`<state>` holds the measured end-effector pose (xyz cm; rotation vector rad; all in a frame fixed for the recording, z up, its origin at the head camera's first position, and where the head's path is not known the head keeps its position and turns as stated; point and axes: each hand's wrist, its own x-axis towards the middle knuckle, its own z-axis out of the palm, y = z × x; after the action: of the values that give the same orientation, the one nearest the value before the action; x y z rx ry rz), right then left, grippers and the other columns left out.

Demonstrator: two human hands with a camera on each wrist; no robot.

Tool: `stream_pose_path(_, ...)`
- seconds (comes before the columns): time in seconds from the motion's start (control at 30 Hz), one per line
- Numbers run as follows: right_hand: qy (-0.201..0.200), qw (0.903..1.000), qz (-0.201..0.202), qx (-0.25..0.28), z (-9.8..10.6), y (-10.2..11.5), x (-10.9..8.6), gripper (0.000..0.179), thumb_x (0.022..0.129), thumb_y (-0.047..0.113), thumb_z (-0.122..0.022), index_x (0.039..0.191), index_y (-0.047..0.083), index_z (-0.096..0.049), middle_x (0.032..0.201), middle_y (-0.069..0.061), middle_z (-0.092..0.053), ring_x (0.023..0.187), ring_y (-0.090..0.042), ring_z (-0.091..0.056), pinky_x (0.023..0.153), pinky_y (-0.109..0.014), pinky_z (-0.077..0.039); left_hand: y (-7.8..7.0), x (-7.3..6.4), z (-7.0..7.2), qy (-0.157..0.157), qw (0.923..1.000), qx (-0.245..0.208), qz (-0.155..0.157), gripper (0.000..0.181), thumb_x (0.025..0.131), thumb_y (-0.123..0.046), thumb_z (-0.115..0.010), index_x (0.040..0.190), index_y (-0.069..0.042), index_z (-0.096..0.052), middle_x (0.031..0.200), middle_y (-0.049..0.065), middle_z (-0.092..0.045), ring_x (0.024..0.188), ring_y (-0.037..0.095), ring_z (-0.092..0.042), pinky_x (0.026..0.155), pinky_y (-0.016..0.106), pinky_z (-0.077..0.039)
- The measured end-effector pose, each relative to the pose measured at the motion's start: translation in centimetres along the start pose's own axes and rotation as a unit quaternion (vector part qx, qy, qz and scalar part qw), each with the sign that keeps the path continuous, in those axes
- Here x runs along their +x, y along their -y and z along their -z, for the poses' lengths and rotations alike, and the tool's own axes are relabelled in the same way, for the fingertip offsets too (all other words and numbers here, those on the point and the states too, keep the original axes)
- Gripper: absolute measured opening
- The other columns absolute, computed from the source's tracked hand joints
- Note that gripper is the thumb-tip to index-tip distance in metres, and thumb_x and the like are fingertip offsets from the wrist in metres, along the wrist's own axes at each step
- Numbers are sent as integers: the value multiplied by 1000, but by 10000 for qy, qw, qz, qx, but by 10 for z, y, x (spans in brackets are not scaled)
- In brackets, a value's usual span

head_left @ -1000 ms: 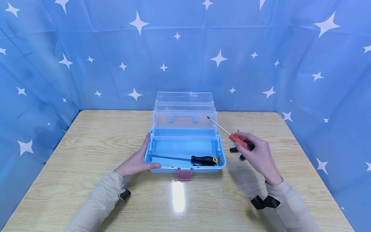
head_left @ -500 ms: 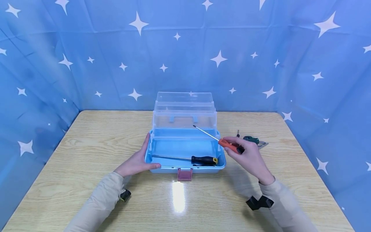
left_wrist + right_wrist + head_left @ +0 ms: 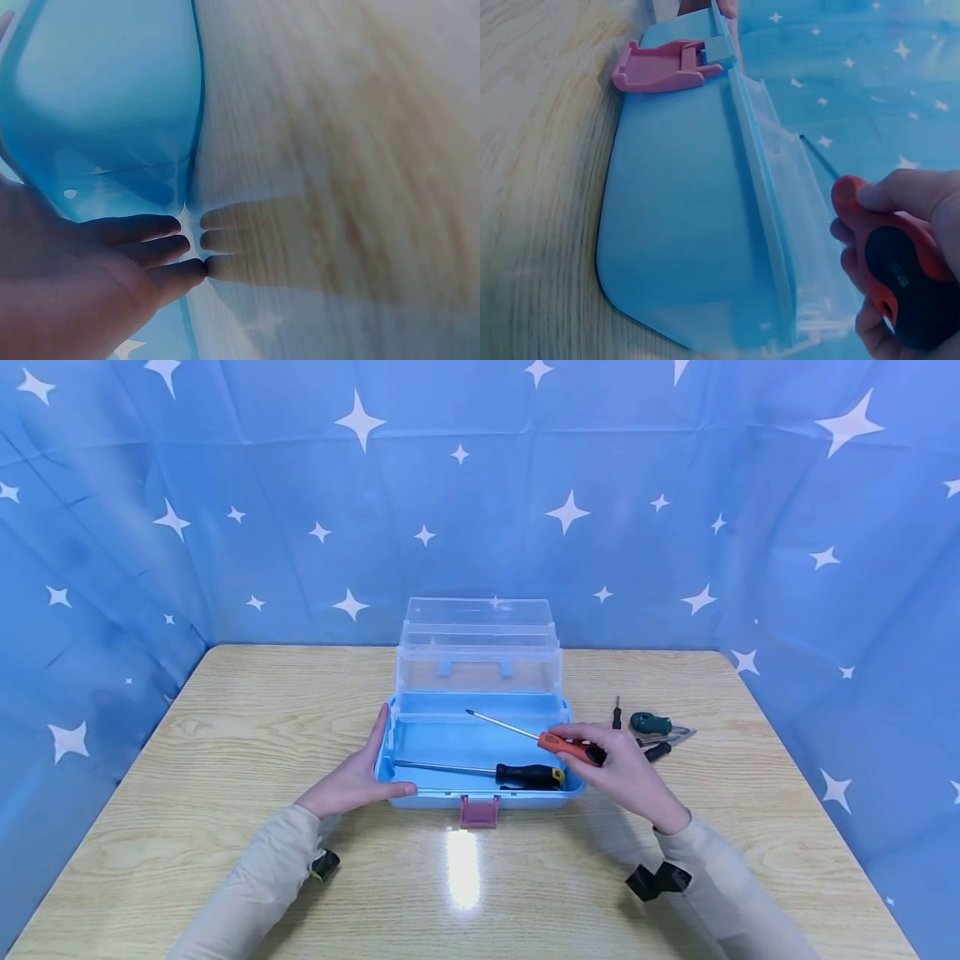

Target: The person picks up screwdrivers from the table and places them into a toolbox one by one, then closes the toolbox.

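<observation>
A light-blue toolbox (image 3: pixel 420 798) stands on the table, its clear lid (image 3: pixel 480 670) raised at the back. Along its left end lies my left hand (image 3: pixel 358 783), thumb at the front rim. The left wrist view shows those fingers (image 3: pixel 161 251) straight against the box's side, low by the tabletop. My right hand (image 3: pixel 618 768) grips a red-and-black screwdriver (image 3: pixel 557 743) by its handle. Its shaft points left over the open box. In the right wrist view, the red handle (image 3: pixel 851 196) sits in the curled fingers. A black-and-yellow screwdriver (image 3: pixel 528 775) lies inside the box near the front.
Right of the box lie a green-handled tool (image 3: pixel 650 723), a small black screwdriver (image 3: pixel 617 714) and a black-handled tool (image 3: pixel 657 752). A pink latch (image 3: pixel 478 812) hangs off the toolbox front. A blue star-patterned cloth (image 3: pixel 480 485) rises behind the table.
My right hand has carried the red screwdriver left and toward me, from right of the toolbox to over it. More of the tools on the right now show. My left hand has stayed put.
</observation>
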<state>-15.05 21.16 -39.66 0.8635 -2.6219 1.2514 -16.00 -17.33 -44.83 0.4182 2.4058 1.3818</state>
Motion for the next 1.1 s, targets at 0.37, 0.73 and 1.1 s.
stream_pose_path(0.37,325,9985,310,-327,-14,-4,9,32,86,5,-71,118,8,-69,102,-4,-69,61,-6,-47,50,-23,-39,1,-1,0,-6,10000,52,20,123,79,-42,-79,152,-25,19,156,27,-10,136,47,-25,106,59,-28)
stream_pose_path(0.73,729,9958,316,-459,-23,-3,18,31,88,10,-71,119,10,-69,108,-3,-69,71,-8,-52,57,-25,-42,1,1,0,10,10000,37,16,123,79,-41,-79,152,-27,19,157,25,-8,137,46,-23,107,59,-27)
stream_pose_path(1.1,1116,9908,422,-646,-36,-5,28,26,90,11,-70,115,9,-69,100,0,-69,74,-9,-52,62,-27,-43,1,0,2,13,10000,51,-48,124,79,-40,-80,153,-22,18,156,26,-6,136,48,-24,106,60,-27)
